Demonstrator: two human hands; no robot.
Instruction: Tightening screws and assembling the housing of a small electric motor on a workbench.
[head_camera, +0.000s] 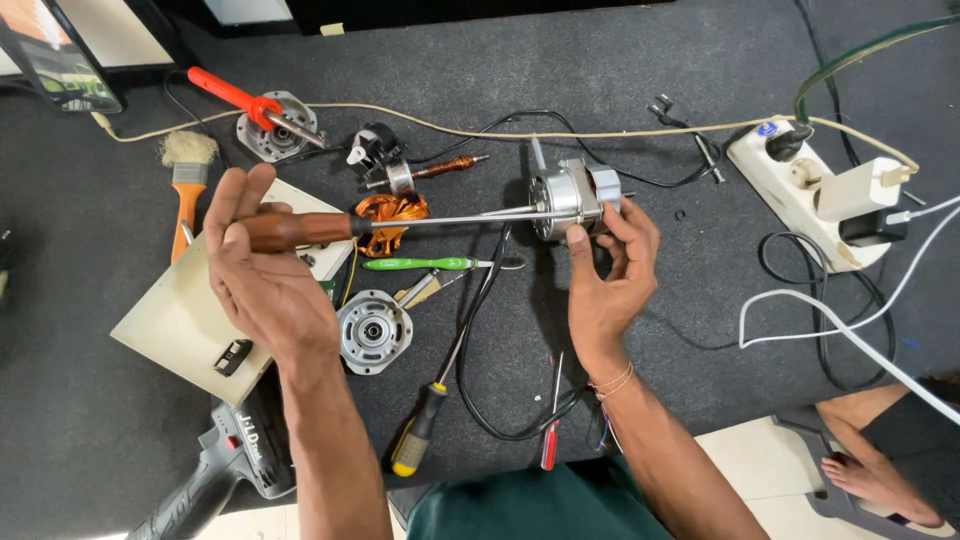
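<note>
Motor (575, 195) sits lifted over the dark mat (700, 60), pinched in right hand (605, 270), while left hand (265, 265) grips a wooden-handled screwdriver (400, 222) with tip at the housing (shaft should stay square to the fastener, motor braced firmly).

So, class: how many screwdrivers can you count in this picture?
4: a brown-handled one in the left hand, a green one mid-mat, a black-and-yellow one and a small red one near the front edge. Others may be hidden.
</note>
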